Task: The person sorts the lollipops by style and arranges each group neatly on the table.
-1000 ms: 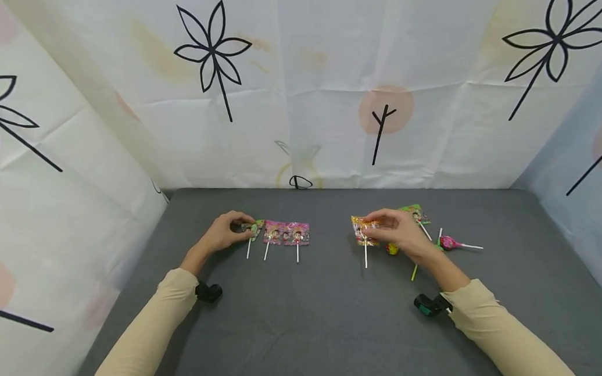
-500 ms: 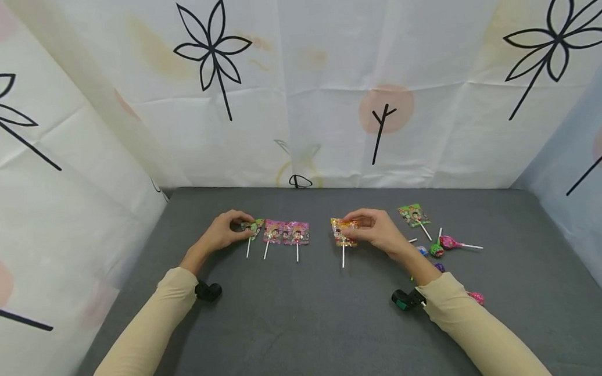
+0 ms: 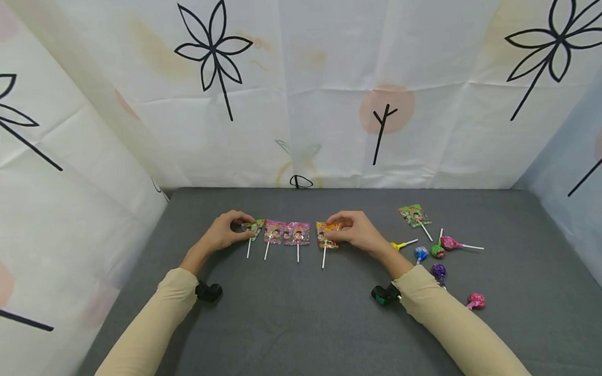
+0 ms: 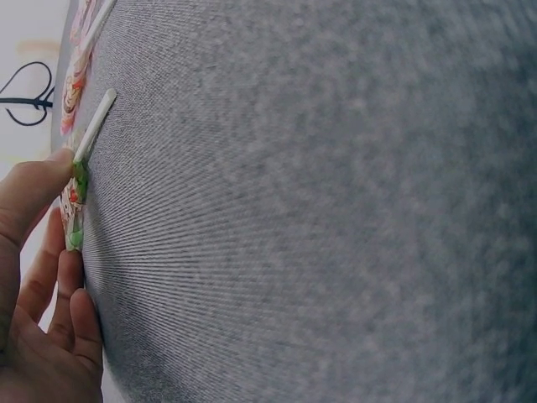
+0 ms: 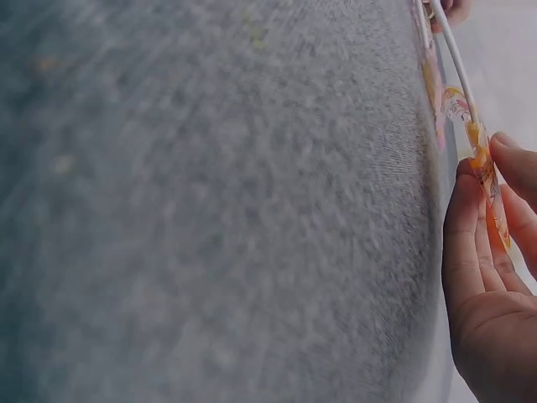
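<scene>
- Beige sleeves (image 3: 144, 339) reach forward, both slanting inward over the grey table (image 3: 290, 328).
- The left hand (image 3: 222, 232) pinches a green-wrapped lollipop (image 3: 255, 228), thumb against the wrapper, at the left end of a row.
- The right hand (image 3: 357, 232) holds an orange-wrapped lollipop (image 3: 322, 228) between thumb and fingers, its stick toward the person, just right of two pink-wrapped lollipops (image 3: 297, 232).

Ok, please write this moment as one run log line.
left hand: pinches green lollipop; right hand: pinches orange lollipop; between hands: two pink lollipops; right side: more lollipops
</scene>
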`<state>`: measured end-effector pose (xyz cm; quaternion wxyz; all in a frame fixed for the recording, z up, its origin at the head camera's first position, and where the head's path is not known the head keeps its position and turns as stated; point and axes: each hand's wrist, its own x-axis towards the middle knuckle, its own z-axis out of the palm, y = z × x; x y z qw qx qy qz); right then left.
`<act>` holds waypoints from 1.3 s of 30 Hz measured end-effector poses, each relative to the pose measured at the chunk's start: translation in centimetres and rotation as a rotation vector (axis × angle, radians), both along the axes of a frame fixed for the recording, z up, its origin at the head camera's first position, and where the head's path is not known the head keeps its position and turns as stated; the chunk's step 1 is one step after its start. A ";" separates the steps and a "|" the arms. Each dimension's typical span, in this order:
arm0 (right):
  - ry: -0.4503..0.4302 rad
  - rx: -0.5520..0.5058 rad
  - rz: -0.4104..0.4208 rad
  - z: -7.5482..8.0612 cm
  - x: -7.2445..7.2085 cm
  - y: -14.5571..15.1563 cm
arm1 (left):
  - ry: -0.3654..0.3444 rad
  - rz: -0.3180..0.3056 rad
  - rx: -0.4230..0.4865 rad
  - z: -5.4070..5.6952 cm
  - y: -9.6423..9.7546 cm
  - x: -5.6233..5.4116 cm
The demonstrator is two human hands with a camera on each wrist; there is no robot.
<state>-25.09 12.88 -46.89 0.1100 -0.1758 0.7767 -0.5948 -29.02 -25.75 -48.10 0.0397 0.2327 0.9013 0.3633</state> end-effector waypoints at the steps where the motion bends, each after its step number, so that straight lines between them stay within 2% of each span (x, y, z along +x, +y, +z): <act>1: 0.003 0.004 0.003 -0.1 -0.1 -0.1 | 0.000 0.000 -0.001 0.0 0.0 0.0; 9: 0.045 0.049 0.018 0.1 -0.3 -0.7 | -0.003 0.001 0.001 0.1 0.0 0.1; 19: 0.106 0.102 0.015 -0.4 -1.0 -1.3 | 0.002 0.003 -0.010 0.1 0.0 0.1; 32: 0.178 0.313 -0.042 0.0 -1.1 -1.8 | 0.000 0.002 -0.005 0.3 -0.1 0.2; 39: 0.179 0.306 -0.044 0.3 -1.2 -1.6 | -0.006 0.004 -0.011 0.2 -0.1 0.2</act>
